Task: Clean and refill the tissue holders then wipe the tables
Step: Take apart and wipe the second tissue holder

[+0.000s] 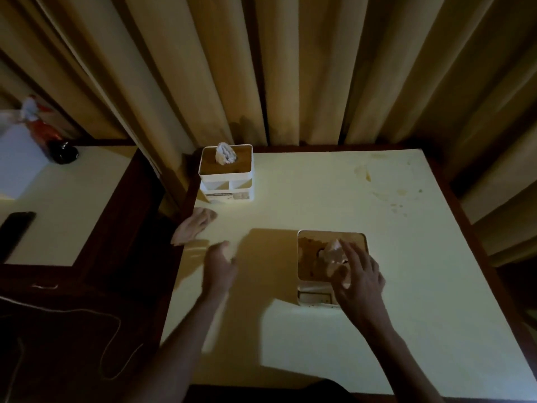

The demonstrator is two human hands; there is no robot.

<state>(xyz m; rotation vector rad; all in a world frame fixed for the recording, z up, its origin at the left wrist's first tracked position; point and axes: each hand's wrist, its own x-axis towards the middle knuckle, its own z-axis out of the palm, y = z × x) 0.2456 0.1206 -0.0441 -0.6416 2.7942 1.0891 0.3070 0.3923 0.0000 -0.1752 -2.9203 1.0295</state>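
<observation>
Here, both tissue holders (319, 257) (226, 173) contain white tissue (334, 248).

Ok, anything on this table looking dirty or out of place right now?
Yes. Brownish stains mark the table near its far right corner, unwiped. A crumpled cloth lies loose at the left edge, partly overhanging it.
</observation>
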